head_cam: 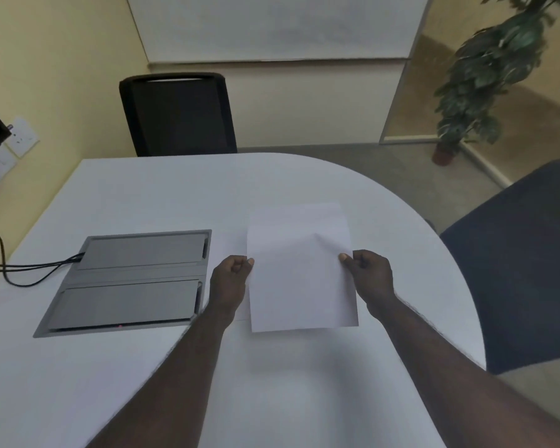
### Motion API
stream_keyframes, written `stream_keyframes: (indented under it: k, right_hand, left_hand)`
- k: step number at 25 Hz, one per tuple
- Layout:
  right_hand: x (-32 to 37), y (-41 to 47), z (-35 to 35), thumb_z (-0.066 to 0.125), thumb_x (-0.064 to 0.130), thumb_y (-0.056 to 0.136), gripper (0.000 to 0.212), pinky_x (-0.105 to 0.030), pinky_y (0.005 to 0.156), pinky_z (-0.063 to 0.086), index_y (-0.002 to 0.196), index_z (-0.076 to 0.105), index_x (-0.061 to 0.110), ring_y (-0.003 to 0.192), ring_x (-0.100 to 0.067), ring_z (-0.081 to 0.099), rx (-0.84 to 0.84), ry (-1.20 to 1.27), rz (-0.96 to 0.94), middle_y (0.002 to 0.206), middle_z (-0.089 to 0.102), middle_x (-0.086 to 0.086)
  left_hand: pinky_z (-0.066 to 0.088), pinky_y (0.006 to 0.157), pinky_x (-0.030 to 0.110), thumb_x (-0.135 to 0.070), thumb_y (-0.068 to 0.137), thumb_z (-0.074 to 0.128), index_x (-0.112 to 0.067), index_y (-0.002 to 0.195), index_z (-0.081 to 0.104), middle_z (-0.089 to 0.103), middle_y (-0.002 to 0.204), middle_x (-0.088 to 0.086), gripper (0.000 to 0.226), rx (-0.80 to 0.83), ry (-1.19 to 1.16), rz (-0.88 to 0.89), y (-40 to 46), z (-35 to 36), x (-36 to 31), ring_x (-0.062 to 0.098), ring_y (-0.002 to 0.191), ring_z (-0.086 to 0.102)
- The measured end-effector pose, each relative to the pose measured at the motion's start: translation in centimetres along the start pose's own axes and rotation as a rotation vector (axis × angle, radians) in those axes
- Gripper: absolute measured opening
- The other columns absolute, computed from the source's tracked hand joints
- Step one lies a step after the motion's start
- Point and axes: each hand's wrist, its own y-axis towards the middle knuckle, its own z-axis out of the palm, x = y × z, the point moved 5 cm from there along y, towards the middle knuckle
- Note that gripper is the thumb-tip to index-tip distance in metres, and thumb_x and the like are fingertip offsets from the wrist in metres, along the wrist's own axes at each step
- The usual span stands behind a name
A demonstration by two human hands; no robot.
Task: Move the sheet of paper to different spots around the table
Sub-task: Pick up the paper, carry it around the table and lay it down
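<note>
While you pinch 1 sheet of paper [301,270] w/ left hand [230,279] + right hand [369,276] over table [162,192] center-right: 2 chairs, right chair [514,270] cut off; can't tell if sheet touches table.

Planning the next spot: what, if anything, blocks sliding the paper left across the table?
The gray cable box set in the table lies directly left of the paper, beyond the left hand. Both hands, the right hand included, pinch the paper's side edges.
</note>
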Motion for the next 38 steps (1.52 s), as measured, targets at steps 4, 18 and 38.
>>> stream_keyframes:
  k: [4,18,38]
  right_hand:
    - [1.4,-2.5,-4.4,0.066,0.023,0.089,0.016,-0.029,0.066,0.045,0.078,0.07,0.013,0.072,-0.015,0.059,-0.022,0.037,-0.058,0.079,0.069,0.0]
    - [1.5,-5.1,-23.1,0.073,0.025,0.084,0.016,-0.035,0.076,0.054,0.081,0.075,0.01,0.081,-0.02,0.069,-0.328,-0.019,-0.084,0.085,0.075,-0.006]
    - [0.6,-4.5,-49.3,0.063,0.033,0.091,0.016,-0.02,0.056,0.044,0.076,0.068,0.027,0.069,0.0,0.063,-0.46,-0.04,-0.15,0.076,0.068,0.015]
  left_hand:
    - [0.041,0.063,0.011,-0.029,0.093,0.062,-0.027,0.083,0.066,0.066,0.081,-0.01,0.011,0.07,-0.043,0.034,-2.4,2.2,-2.5,-0.002,0.074,0.058]
    - [0.049,0.071,0.028,-0.031,0.09,0.064,-0.018,0.084,0.069,0.071,0.083,0.001,0.015,0.177,-0.015,0.125,-9.8,16.3,-9.9,0.015,0.079,0.064]
    - [0.048,0.065,0.025,-0.029,0.087,0.065,-0.017,0.077,0.067,0.069,0.077,-0.003,0.016,0.182,-0.032,0.23,-21.5,38.9,-19.4,0.012,0.071,0.06]
